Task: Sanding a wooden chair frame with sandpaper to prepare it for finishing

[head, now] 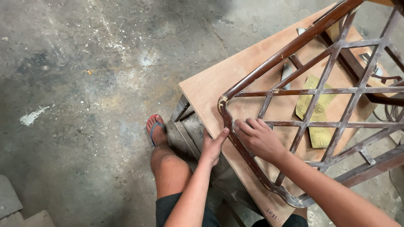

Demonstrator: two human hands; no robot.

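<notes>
While the left hand [212, 145] grips the edge of the plywood board [219, 77], thumb up against the dark wooden frame [269, 67], the right hand [259, 138] is pressed down just beside it, fingers curled over the frame's rounded corner rail. Whether the right hand has anything tucked under its fingers, I cannot tell; the fingers cover that spot. The two hands are almost touching, thumb tip to fingertips, right at the near left bend of the frame.

That frame is a latticed piece, reddish-brown, with diagonal bars [320, 90] crossing into diamond shapes, its finish worn pale and dusty along many of the bars. It lies flat on the board and overhangs it at the right. Through the lattice openings, yellow sheets of sandpaper [322, 136] lie on the board.

Below, the board sits on a metal stand [183, 122], its grey legs showing under the near corner. The person's leg comes down beside it, the foot [155, 128] in a blue-strapped sandal planted on the stained concrete floor [84, 84]. A dark cable [389, 111] loops at the far right edge.
</notes>
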